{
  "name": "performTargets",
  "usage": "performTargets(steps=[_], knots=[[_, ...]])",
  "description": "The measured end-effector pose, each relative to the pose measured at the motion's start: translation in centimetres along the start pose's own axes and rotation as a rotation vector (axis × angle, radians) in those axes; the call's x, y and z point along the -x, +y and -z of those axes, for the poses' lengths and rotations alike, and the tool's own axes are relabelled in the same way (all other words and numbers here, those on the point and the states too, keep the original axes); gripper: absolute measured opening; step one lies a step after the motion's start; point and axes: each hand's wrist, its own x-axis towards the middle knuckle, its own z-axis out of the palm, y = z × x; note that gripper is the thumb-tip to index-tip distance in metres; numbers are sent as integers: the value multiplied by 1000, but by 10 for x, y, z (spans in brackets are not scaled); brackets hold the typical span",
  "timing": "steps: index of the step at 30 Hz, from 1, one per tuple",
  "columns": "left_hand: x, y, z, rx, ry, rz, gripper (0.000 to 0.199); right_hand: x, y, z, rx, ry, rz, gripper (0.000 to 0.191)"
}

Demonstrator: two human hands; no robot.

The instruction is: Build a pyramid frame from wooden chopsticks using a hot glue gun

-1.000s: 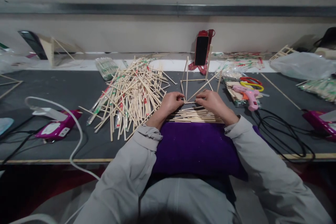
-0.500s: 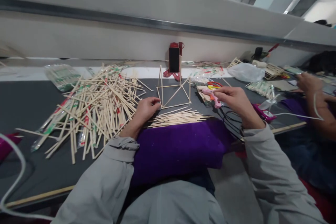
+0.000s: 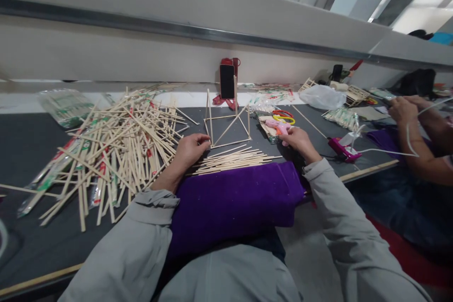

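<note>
A small frame of wooden sticks (image 3: 231, 143) stands on the dark table, with uprights and a slanting stick across it. My left hand (image 3: 191, 152) is closed in a pinch at its near left corner; the fingers hide the exact contact. On the right, my right hand (image 3: 300, 142) has its fingers closed on the handle of a pink glue gun (image 3: 278, 126), which rests over a small packet. Scissors with red and yellow handles (image 3: 284, 118) lie just behind the gun. Between my hands and the purple cloth (image 3: 233, 193) lies a row of loose sticks (image 3: 237, 160).
A large heap of sticks (image 3: 123, 146), some in wrappers, covers the left side. A phone (image 3: 227, 81) leans upright behind the frame. To the right are a plastic bag (image 3: 322, 97), a magenta power strip (image 3: 343, 150) with a white cable, and another person's hands (image 3: 405, 111).
My right hand has come down and inward onto the glue gun's handle. My left hand stays by the frame's corner. The view has turned slightly right.
</note>
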Motion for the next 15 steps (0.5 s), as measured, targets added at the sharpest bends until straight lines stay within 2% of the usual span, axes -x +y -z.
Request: performTargets(steps=[5,10,12,15], knots=[[0,1,0,7,12,-21,40,0,4,-3,-209,59,-68,14],[1,1,-1,53,15,6,43,4,4,-7,-367,157,-27,17],[1,1,-1,69,10,17,42,5,0,-7,-450,232,3,26],[1,1,-1,78,17,27,39,12,-7,-3,-546,434,120,38]])
